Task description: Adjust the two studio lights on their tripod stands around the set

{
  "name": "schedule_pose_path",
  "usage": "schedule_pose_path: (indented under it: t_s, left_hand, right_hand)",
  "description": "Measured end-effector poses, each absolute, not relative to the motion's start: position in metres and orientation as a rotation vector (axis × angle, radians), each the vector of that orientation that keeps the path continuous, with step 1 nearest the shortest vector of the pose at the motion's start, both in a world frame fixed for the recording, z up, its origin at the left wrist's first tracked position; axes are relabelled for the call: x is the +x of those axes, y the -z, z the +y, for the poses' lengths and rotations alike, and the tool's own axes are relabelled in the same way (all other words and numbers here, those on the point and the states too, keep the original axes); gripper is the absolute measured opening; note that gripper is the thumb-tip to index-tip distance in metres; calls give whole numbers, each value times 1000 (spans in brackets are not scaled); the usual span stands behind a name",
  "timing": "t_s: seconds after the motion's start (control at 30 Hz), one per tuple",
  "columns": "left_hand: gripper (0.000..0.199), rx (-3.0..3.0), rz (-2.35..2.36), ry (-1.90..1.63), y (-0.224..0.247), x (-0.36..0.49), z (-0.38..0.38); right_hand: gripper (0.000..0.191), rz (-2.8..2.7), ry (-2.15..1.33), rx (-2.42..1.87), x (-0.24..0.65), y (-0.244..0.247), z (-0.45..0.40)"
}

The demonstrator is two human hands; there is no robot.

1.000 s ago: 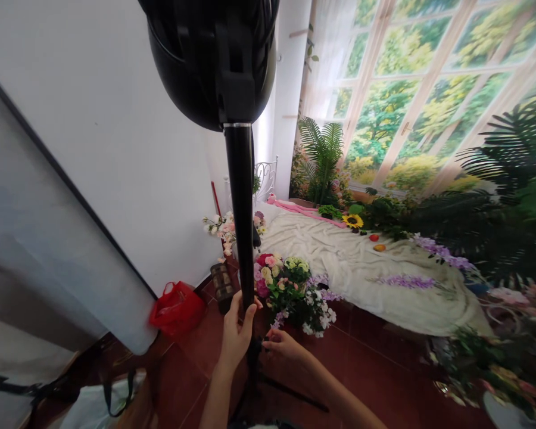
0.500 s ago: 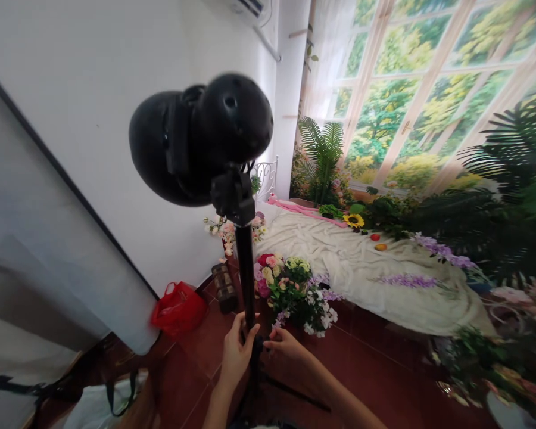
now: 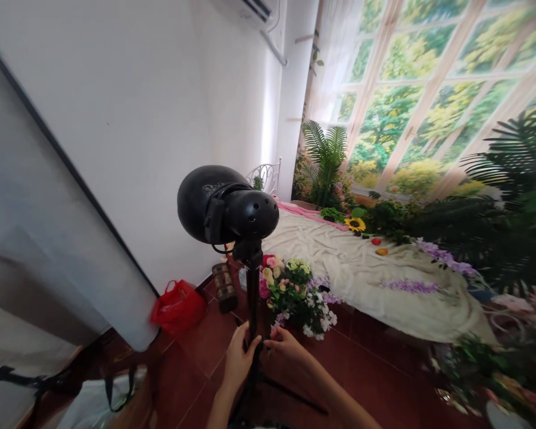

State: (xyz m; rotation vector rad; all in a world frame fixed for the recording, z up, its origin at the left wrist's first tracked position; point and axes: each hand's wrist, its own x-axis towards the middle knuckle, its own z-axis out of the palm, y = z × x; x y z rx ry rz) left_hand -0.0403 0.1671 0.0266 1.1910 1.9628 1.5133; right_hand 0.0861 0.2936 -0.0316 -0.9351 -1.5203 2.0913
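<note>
A black lamp head (image 3: 227, 205) sits on top of a black stand pole (image 3: 252, 292), with tripod legs low at the bottom centre. My left hand (image 3: 241, 357) is wrapped round the pole below the lamp. Close beside it on the right, my right hand (image 3: 283, 347) has its fingers pinched at a small dark part on the pole, probably a knob; the fingers partly hide it. Just beyond my hands stand bunches of mixed flowers (image 3: 295, 289).
A red bag (image 3: 178, 307) and a brown patterned roll (image 3: 224, 288) lie on the tiled floor. A cream blanket (image 3: 339, 256) spreads at the right, with a sunflower (image 3: 355, 224) and leafy plants (image 3: 324, 155) behind. At lower left is a pale bag (image 3: 100, 399).
The lamp head has dropped a good way down, and the pole between it and my hands shows shorter. My hands stay in nearly the same place.
</note>
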Motion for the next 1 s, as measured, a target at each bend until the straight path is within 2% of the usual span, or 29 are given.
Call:
schedule_pose_path:
  t_s: [0.37,0.73,1.0]
  left_hand:
    - [41,1081,2063,-1494,3,-33,163]
    - [39,1110,2014,-1417,-4,-32,162]
    - [40,1114,2034,-1423,-2,-33,163]
  right_hand:
    - [57,-1461,-2130,-957,88,27,290]
    - [57,-1604,-2112,-931,89,30,299]
    - [57,-1400,-2217,-916,90,23,291]
